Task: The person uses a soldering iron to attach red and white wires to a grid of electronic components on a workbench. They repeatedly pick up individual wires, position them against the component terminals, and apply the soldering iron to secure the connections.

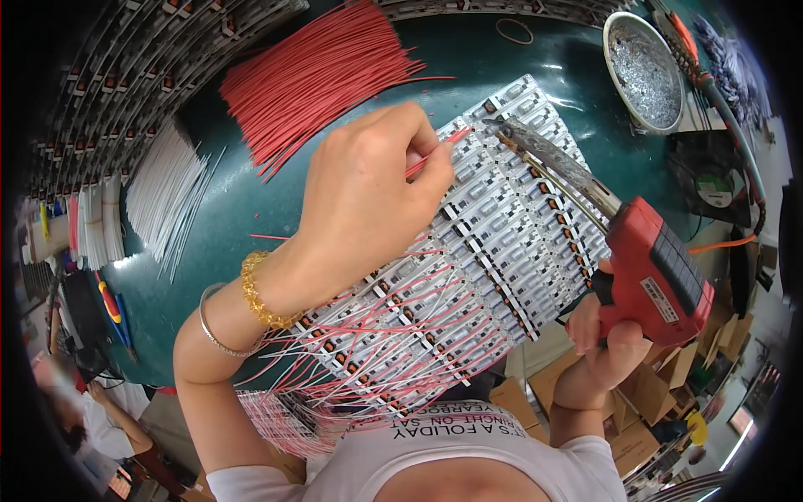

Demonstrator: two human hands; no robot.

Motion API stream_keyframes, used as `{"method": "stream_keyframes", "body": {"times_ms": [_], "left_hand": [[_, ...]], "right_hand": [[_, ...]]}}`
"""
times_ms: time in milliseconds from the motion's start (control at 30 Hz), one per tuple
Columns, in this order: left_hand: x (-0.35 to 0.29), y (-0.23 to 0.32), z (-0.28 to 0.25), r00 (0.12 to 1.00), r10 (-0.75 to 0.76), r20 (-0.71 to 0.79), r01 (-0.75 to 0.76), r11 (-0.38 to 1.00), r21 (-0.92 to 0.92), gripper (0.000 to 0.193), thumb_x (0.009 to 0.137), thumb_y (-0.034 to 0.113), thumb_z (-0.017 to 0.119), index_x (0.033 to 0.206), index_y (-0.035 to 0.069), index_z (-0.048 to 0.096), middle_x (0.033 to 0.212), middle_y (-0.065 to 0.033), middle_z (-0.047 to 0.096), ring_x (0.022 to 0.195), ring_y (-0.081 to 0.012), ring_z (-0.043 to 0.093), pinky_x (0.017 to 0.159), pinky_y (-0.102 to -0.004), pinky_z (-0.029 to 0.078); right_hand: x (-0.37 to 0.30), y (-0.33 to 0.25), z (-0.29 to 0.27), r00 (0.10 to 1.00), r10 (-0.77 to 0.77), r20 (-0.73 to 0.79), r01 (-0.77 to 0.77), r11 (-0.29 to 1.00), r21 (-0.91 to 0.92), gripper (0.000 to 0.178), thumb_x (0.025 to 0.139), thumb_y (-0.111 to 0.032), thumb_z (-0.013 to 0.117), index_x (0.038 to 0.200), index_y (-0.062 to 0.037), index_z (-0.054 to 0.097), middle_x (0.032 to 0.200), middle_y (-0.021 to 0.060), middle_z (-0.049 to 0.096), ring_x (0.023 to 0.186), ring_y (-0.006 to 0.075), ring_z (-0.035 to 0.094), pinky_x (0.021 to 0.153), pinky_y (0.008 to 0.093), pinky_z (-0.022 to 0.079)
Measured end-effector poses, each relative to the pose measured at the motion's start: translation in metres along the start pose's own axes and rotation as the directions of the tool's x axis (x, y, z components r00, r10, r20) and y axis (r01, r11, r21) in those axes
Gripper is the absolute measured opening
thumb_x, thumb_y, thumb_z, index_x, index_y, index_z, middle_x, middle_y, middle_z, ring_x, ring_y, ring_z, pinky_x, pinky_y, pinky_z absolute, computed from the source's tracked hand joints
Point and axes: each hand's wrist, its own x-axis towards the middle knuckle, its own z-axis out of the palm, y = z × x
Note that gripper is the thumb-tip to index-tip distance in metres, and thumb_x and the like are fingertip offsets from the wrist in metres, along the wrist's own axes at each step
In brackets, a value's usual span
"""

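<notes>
My left hand (pixel 368 180) pinches red wire (pixel 459 135) between thumb and fingertips; how many pieces are inside the fist is hidden. The wire's end points at the top part of a white panel of small circuit boards (pixel 529 102). My right hand (pixel 615 335) grips a red and black soldering gun (pixel 665 272), its fingers wrapped round the handle. The gun's dark, worn tip reaches over the panel, close to the wire's end. Many red and white wires (pixel 401 309) stick out from the panel's lower left part, below my left wrist.
A large bundle of red wires (pixel 314 75) lies at the back, with white wires (pixel 163 188) left of it. A bowl of silvery bits (pixel 642 75) stands at the back right. Racked board panels (pixel 109 84) fill the far left. Pliers (pixel 110 301) lie near the left edge.
</notes>
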Motion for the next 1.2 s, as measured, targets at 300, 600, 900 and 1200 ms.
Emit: {"method": "stream_keyframes", "body": {"times_ms": [300,600,900,1200], "left_hand": [[-0.003,0.006,-0.002,0.992,0.127,0.027,-0.13,0.981,0.142,0.015,0.078,0.014,0.07,0.073,0.001,0.064,0.064,-0.0046,0.061,0.056,-0.0136,0.053,0.064,-0.0301,0.035],[-0.002,0.005,0.008,0.979,0.204,-0.003,-0.198,0.95,0.241,0.015,0.078,0.015,0.07,0.068,0.006,0.063,0.061,-0.002,0.059,0.059,-0.0165,0.049,0.066,-0.032,0.031],[-0.002,0.006,0.008,0.979,0.205,-0.01,-0.196,0.947,0.253,0.017,0.078,0.015,0.07,0.067,0.005,0.062,0.059,-0.0022,0.057,0.058,-0.0169,0.048,0.065,-0.0325,0.031],[-0.002,0.007,0.008,0.984,0.178,0.006,-0.174,0.952,0.252,0.016,0.078,0.016,0.07,0.068,0.005,0.064,0.061,-0.0024,0.058,0.061,-0.017,0.049,0.067,-0.0322,0.032]], "right_hand": [[-0.003,0.0,-0.001,1.0,0.013,0.024,-0.016,0.994,0.108,0.087,0.085,-0.057,0.055,0.124,0.0172,0.035,0.048,-0.0018,0.04,0.036,0.0079,0.039,0.036,0.0216,0.034],[-0.006,0.005,-0.01,0.998,0.037,0.048,-0.042,0.995,0.093,0.072,0.087,-0.053,0.056,0.112,0.0128,0.041,0.049,-0.0002,0.041,0.037,0.0087,0.041,0.037,0.0225,0.035],[-0.011,0.003,-0.003,1.0,-0.002,-0.029,0.003,1.0,0.01,0.075,0.083,-0.054,0.061,0.112,0.0129,0.042,0.048,0.0007,0.043,0.037,0.0083,0.04,0.038,0.022,0.034],[-0.013,0.002,-0.01,0.999,0.047,0.024,-0.049,0.996,0.069,0.085,0.083,-0.057,0.059,0.119,0.0169,0.037,0.047,0.0005,0.042,0.036,0.0087,0.039,0.037,0.0221,0.035]]}}
